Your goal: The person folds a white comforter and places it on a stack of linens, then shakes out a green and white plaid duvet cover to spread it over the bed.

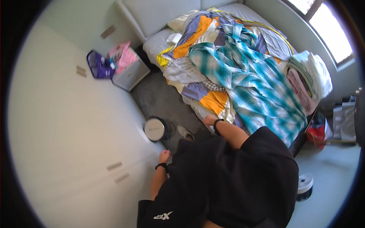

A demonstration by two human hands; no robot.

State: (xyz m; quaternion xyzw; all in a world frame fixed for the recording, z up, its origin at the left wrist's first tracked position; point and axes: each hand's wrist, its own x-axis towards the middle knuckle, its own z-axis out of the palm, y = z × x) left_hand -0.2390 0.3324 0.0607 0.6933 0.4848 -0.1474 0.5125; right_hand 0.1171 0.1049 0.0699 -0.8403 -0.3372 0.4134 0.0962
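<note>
You stand at the near side of the bed (152, 47), leaning a little over its edge. Your right grip (209, 120) is beside the near edge of the patchwork quilt (215, 102), its orange, purple and cream patches spread rumpled across the mattress; you cannot tell from here whether it grasps the fabric or is released. Your left grip (164, 155) hangs low beside the wall (76, 133), fingers curled in, though whether it is fully clenched you cannot tell. A teal-and-white plaid blanket (262, 91) lies in folds over the quilt, reaching toward the near right. At the bed's right edge sits a pile of folded bedding (300, 81). Left of your right grip, a shoe (185, 133) and a white-topped round bin (155, 130) stand on the floor (154, 95). Far left, a pink cloth-like bundle (123, 56) rests on the nightstand (133, 76).
</note>
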